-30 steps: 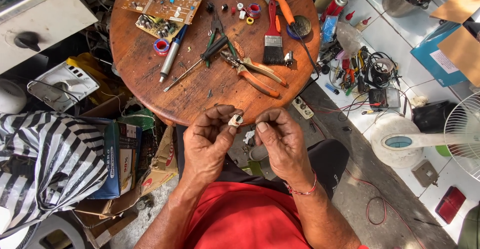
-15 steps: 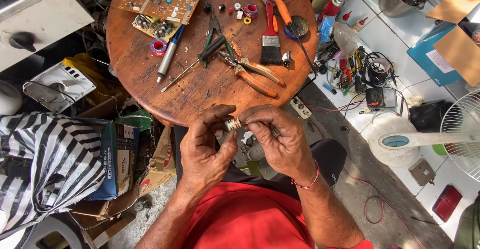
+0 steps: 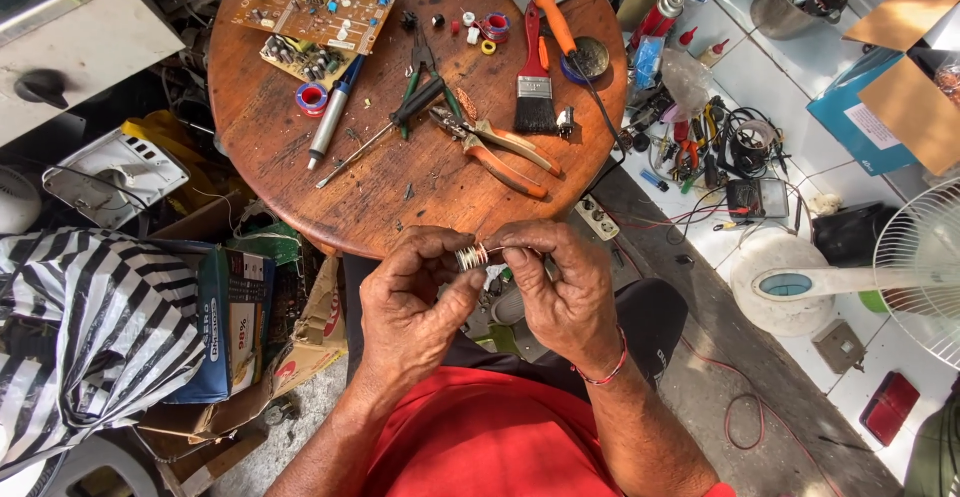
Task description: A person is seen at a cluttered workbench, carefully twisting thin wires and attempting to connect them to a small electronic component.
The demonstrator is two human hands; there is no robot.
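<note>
Both hands meet just below the near edge of a round wooden table (image 3: 300, 167). Between their fingertips is a small shiny coil of wire (image 3: 471, 256). My left hand (image 3: 412, 302) pinches the coil from the left. My right hand (image 3: 563, 292) pinches its right end, with a thin wire running under the fingers. On the table above lie orange-handled pliers (image 3: 500, 143), a paintbrush (image 3: 536, 85), a screwdriver (image 3: 385, 130) and a grey pen-like tool (image 3: 330, 114).
Circuit boards (image 3: 315, 2) and tape rolls (image 3: 311, 98) lie at the table's far side. A striped bag (image 3: 90, 337) and cardboard boxes sit at left. At right are a fan (image 3: 915, 272), tangled cables (image 3: 730, 142), a power strip (image 3: 597, 219) and a meter.
Both hands have kept together at the table's near edge, turning the small coil between the fingertips; the coil now shows more clearly between the thumbs.
</note>
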